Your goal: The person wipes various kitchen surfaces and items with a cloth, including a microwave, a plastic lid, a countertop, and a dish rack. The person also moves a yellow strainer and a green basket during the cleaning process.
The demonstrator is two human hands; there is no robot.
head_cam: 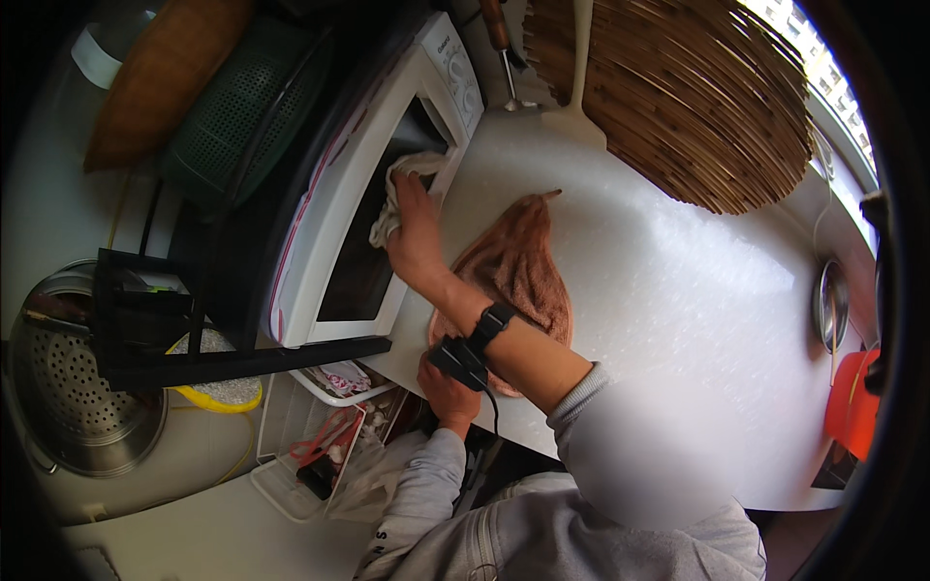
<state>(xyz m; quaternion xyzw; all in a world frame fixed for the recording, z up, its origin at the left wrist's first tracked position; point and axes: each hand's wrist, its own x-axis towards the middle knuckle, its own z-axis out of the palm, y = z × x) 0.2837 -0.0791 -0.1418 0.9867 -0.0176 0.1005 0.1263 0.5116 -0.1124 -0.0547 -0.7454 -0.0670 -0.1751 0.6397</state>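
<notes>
My right hand presses a bunched whitish cloth against the dark glass door of a white microwave oven. Around that forearm runs a black strap, and beside it sits a black device with a cable. Below the forearm, my left hand is at the counter's near edge, next to a brown terry towel. The device partly covers its fingers, so their grip is unclear. The towel lies crumpled on the pale speckled counter, partly hidden by my right arm.
The microwave stands on a black rack, with a green colander above. A steamer pot and plastic baskets are at lower left. A round slatted mat, a pale spatula and a red container also stand around the counter.
</notes>
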